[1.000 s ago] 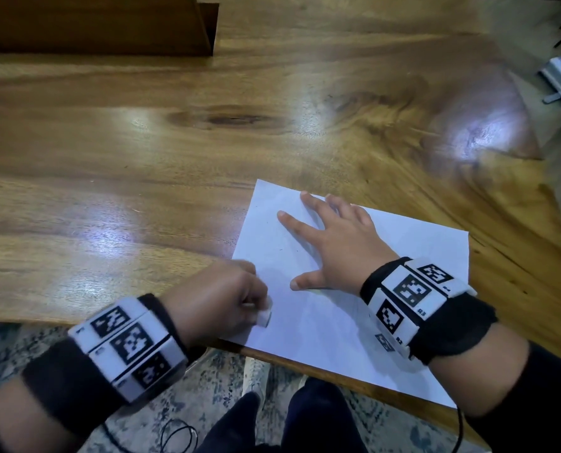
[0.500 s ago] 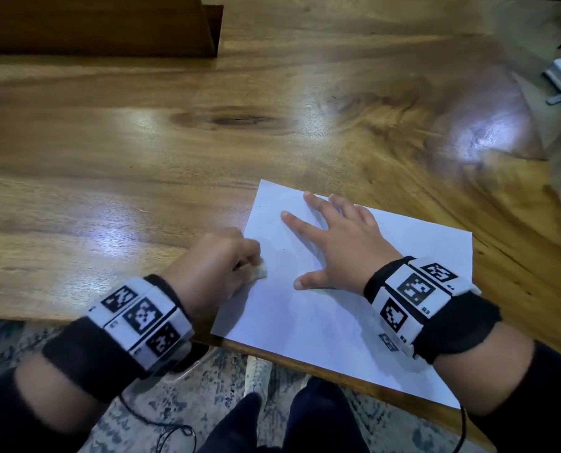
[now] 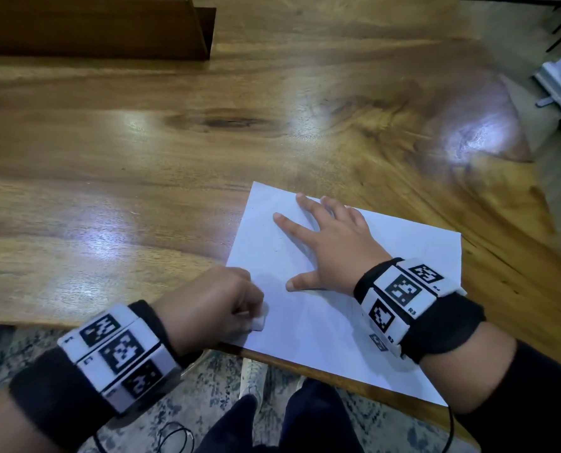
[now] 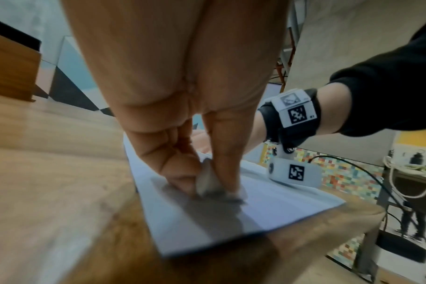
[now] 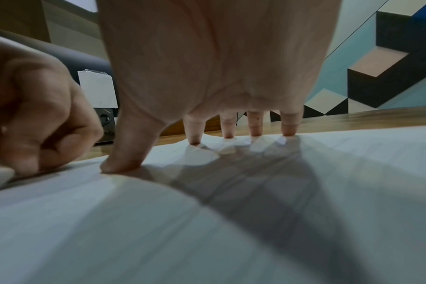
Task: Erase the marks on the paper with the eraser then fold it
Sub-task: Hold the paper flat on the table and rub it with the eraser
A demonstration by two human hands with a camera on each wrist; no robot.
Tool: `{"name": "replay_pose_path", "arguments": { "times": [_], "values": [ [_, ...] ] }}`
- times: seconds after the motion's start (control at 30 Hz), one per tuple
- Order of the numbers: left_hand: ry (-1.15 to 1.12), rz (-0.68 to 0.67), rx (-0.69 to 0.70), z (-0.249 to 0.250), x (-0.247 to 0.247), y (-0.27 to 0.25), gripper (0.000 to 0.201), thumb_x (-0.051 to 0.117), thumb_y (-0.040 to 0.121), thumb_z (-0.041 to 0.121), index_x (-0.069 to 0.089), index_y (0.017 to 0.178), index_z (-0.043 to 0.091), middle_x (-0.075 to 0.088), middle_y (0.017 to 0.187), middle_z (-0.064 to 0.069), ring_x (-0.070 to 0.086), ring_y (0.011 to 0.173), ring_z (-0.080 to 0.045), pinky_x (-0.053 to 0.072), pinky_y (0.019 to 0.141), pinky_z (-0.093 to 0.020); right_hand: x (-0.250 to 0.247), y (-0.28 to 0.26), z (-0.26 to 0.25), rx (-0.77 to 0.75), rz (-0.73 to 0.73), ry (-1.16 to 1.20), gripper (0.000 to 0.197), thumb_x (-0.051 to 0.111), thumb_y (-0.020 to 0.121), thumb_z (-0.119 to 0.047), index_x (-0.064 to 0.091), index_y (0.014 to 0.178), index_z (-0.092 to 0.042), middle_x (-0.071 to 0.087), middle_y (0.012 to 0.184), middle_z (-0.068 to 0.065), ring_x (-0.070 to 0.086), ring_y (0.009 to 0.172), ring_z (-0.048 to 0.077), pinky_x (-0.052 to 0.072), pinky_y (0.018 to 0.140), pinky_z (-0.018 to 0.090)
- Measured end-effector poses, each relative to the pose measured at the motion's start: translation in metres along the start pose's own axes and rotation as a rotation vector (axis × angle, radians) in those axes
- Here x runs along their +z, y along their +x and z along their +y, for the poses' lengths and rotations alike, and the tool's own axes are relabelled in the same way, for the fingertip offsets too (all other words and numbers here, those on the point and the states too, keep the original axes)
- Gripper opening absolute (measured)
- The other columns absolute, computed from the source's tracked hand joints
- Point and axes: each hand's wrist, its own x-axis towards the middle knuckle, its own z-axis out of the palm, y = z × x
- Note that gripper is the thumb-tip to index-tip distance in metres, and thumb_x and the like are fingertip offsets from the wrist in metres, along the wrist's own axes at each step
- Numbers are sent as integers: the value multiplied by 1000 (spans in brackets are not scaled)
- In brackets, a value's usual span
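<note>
The paper (image 3: 344,308) is laid flat at the near edge of the wooden bench (image 3: 142,197), w/ its near-right corner hanging past that edge over the patterned rug (image 3: 207,380). The sheet is skewed: its long axis runs from far-left to near-right, one corner pointing far-left. Wide bare wood is seen to the left of and beyond the sheet; a dark wooden box (image 3: 93,27) is set well apart at the far-left.

The right hand (image 3: 331,246) is spread flat on the sheet, fingers straight and splayed, tips pressed near the far edge, thumb out to the left. The left hand (image 3: 214,305) is curled round a small white eraser (image 3: 260,320), pinched btwn thumb and fingers and pressed on the paper close to its near-left edge. The eraser is blurred in the left wrist view. Pencil marks cannot be made out clearly.
</note>
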Motion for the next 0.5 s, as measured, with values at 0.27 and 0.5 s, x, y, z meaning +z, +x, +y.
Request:
{"name": "replay_pose_path", "arguments": {
  "times": [0.27,0.5],
  "values": [
    [52,191,33,0,-5,19,12,66,77,26,61,68,19,50,70,4,50,65,-14,39,59,-25,0,0,0,-6,7,18,98,57,73,-71,-4,146,-47,-15,158,-5,-7,144,27,1,115,47],
    [33,53,-30,0,-1,5,8,67,76,24,64,69,19,43,64,15,42,59,3,30,56,-8,-11,-5,17,15,3,252,113,76,73,-45,-1,151,-22,-10,159,-6,-1,145,15,4,115,24]
  ]
}}
